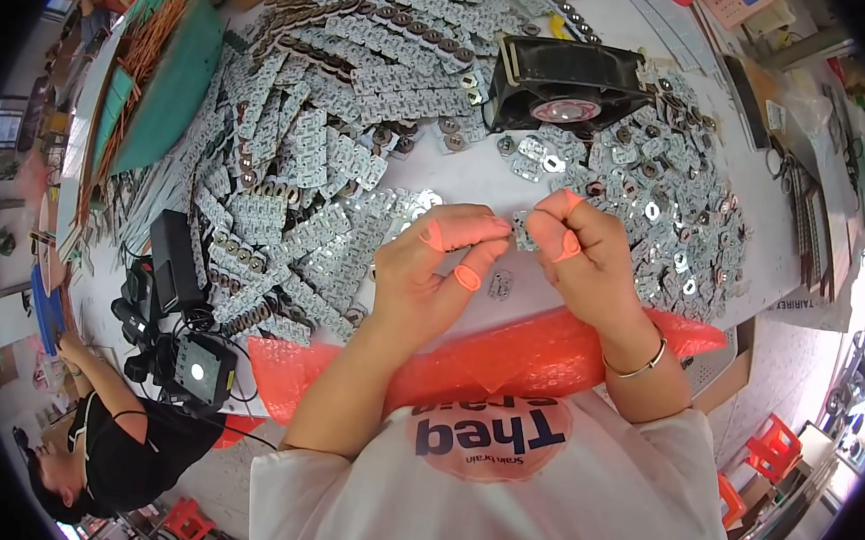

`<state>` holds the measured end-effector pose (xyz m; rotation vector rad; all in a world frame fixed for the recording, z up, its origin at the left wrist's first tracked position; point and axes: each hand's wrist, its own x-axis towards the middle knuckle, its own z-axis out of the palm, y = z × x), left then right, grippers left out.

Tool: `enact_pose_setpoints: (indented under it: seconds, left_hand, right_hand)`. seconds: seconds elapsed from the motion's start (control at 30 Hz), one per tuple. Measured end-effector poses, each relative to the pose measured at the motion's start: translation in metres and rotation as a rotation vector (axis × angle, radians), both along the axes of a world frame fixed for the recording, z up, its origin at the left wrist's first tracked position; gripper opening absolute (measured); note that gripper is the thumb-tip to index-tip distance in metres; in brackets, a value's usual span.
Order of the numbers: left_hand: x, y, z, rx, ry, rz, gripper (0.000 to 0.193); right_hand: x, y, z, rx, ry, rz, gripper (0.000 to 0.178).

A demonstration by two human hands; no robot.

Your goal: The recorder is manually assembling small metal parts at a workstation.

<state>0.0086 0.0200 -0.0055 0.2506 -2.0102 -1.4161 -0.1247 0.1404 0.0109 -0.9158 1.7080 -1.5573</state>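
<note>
My left hand [432, 270] and my right hand [586, 259] meet over the middle of the table, both with pink-orange finger cots on thumb and forefinger. A small silvery plate [523, 230] sticks out of the right hand's pinch, toward the left fingertips. The left thumb and forefinger are pressed together beside it; what they grip is too small to make out. Just below the hands lies one loose silvery plate [500, 285]. Strips of joined plates [310, 151] are heaped to the left, some with round dark parts. Many loose single plates [657, 216] spread to the right.
A black fan [566, 84] stands beyond my hands. Red bubble wrap [491, 359] lines the near edge. Black devices with cables [191, 353] sit at the left. A green basin [181, 72] holds brown strips. Another person [130, 439] works at the lower left.
</note>
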Motion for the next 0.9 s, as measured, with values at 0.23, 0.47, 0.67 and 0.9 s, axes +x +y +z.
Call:
enact_pose_setpoints:
  seconds: [0.23,0.47,0.67,0.9]
  left_hand:
    - [0.004,-0.006,-0.006,0.039,-0.061,0.104,0.022]
    - [0.003,-0.002,0.001,0.200,-0.216,-0.030,0.023]
    - [0.006,-0.005,-0.001,0.643,-0.171,-0.073,0.020]
    - [0.011,-0.012,0.008,1.124,-0.107,-0.279,0.022]
  right_hand:
    - [-0.019,0.000,0.011,0.323,0.082,0.124,0.018]
    - [-0.023,0.006,0.009,0.177,0.273,0.103,0.017]
    - [-0.022,0.002,0.012,0.133,0.185,0.252,0.018]
    - [-0.012,0.004,0.015,0.039,-0.521,0.295,0.022]
